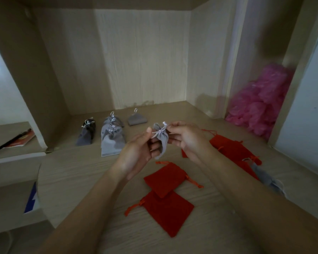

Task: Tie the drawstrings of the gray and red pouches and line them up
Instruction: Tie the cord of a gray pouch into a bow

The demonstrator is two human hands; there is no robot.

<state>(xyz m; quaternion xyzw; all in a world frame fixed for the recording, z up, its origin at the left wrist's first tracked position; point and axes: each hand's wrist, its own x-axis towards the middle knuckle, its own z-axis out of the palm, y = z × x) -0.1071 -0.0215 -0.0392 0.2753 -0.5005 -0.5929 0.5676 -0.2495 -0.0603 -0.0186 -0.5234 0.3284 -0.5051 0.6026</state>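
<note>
So, edges: the wooden desk is boxed in by a side panel on the left, a back wall, and pink plastic bags on the right.
Open room: bare wood in front of the tied gray pouches.
Left: left hand is raised, its fingers curled round the held gray pouch.
Right: right hand pinches the drawstring at the neck.
Pouch: between both hands, above the desk.
Red pouches: flat, below and to the right of the hands.
</note>
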